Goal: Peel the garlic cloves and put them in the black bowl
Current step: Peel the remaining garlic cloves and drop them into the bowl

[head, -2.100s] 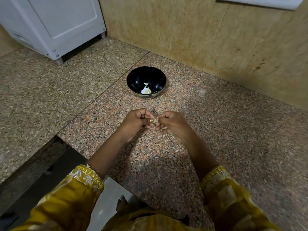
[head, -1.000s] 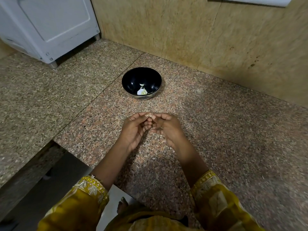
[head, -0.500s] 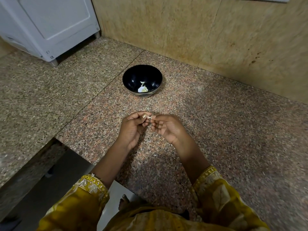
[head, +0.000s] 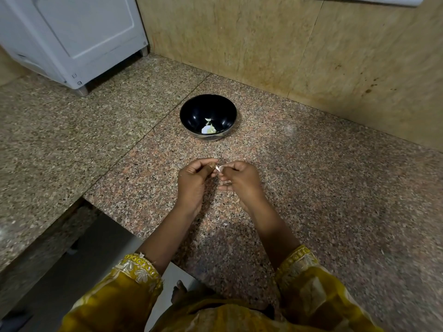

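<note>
A small garlic clove (head: 218,167) with pale skin shows between my two hands, just above the granite counter. My left hand (head: 194,180) pinches it with thumb and curled fingers; my right hand (head: 239,179) pinches its other end. The black bowl (head: 191,111) stands a short way beyond my hands, near the wall, with a peeled clove and a bit of white skin (head: 209,128) at its bottom.
A white appliance (head: 72,37) stands on the counter at the far left. A beige stone wall (head: 287,44) runs behind the bowl. The counter's edge drops off at the lower left (head: 100,207), with floor below.
My hands stay together on the clove, fingers shifting slightly as they work its skin. The view has drifted a little; the bowl has not moved.
</note>
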